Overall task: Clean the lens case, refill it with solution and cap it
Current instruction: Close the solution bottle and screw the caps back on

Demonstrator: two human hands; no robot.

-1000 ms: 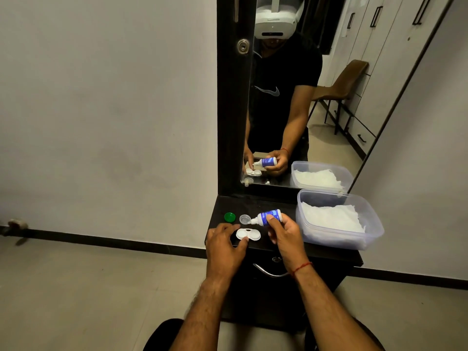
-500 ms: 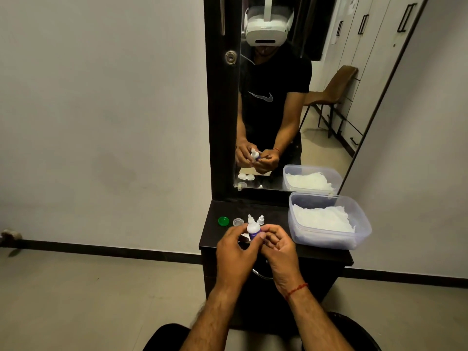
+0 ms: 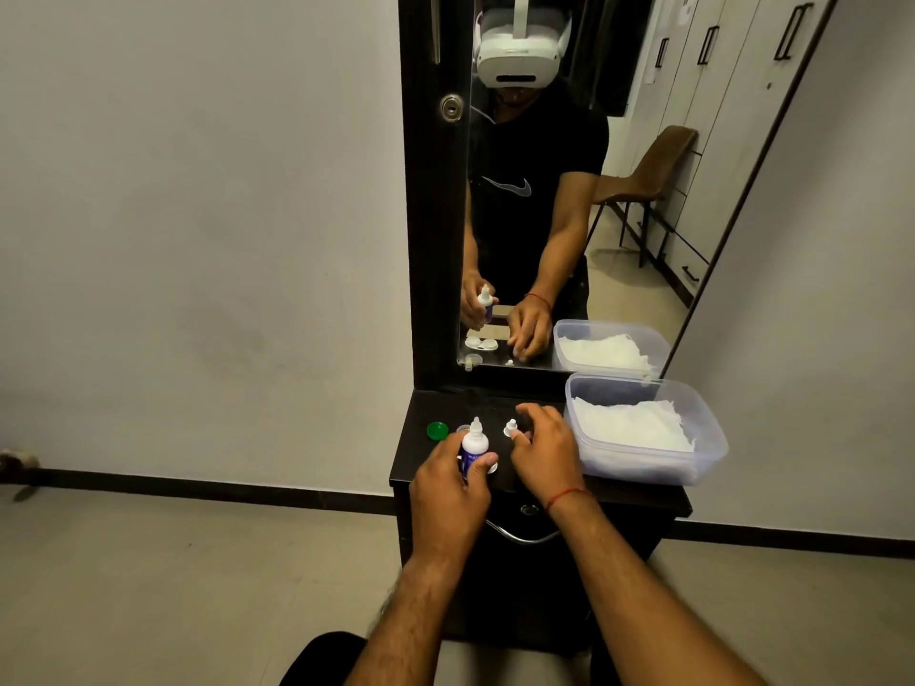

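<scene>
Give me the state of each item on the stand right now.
Solution bottle: upright, uncapped, gripped by left hand.
Bottle cap: off, on the stand, at right hand fingertips.
Green case cap: off, lying on the stand.
Clear case cap: off, partly behind bottle.
Lens case: mostly hidden behind left hand.
Plastic tub: lidless, tissue inside.

Solution bottle (image 3: 474,445) now upright in left hand (image 3: 453,492) alone; right hand (image 3: 542,455) released, fingertips beside bottle cap (image 3: 510,429), right of bottle.
</scene>
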